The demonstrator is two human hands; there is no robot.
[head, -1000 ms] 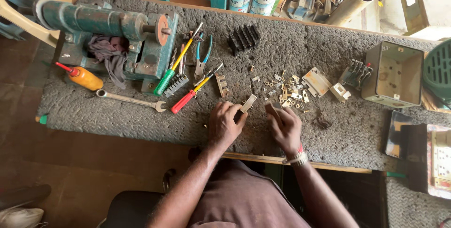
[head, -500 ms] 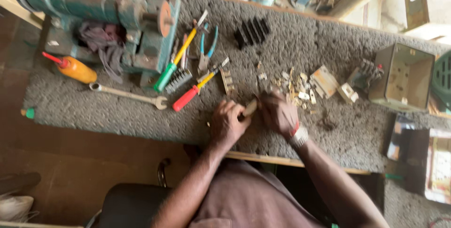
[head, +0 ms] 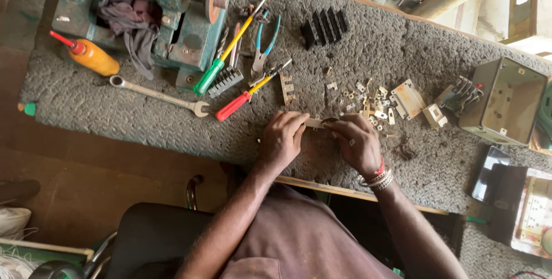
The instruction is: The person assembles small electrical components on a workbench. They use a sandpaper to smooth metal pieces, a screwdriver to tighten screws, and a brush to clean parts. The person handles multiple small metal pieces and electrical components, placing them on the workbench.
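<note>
Left to right along the bench [head: 86, 112]: an orange bottle [head: 92, 56], a green machine [head: 144, 3] with a rag [head: 129, 23] in it, a spanner [head: 158, 95], two screwdrivers [head: 227, 54] and [head: 247, 95], blue pliers [head: 263, 46] and a black heat sink [head: 325, 26]. At centre, our left hand [head: 283, 140] and right hand [head: 357, 144] meet over a small pale metal strip [head: 315, 123], held just above the mat. The left fingers [head: 299, 125] are pressed together, pinching one end; the right fingers curl onto the other end, though we cannot tell what they grip there. Beyond lie loose metal bits [head: 371, 100], a plate [head: 409, 99] and an open grey box [head: 506, 103]. To work well, we judge it best to keep the strip low over the mat and both wrists braced, so a dropped bit stays near.
</note>
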